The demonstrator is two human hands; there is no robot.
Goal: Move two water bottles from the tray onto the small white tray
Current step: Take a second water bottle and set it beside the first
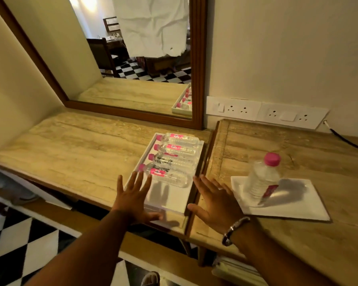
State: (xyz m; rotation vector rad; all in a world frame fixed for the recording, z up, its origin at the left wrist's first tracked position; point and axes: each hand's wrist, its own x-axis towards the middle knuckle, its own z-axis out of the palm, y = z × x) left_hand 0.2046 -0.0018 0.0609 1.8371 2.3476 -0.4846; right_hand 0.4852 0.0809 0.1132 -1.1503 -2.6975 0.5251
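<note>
Four water bottles (175, 156) lying side by side in the tray (170, 203), pink caps toward its left rim, filling its far part; near part of the tray bare. Tray resting at the right edge of the left surface (70, 149), its near end at the front edge. Left hand (132, 200) flat and palm down over the tray's near left corner, fingers (137, 180) spread apart and holding nothing, tips close to the nearest bottle's cap. Right hand (214, 202) also palm down, over the seam between the two surfaces at the tray's near right corner, fingers (205, 183) splayed and empty; metal bracelet (235, 230) at the wrist. One more water bottle (261, 180) standing upright, pink cap on top, on the left part of the small white tray (298, 205), near the front edge of the right surface (298, 145). Small white tray well clear of the right hand. Wood-framed mirror (132, 58) against the wall at the left surface's back edge. White socket panel (265, 112) on the wall above the right surface's back edge. Black-and-white chequered floor (19, 240) below.
</note>
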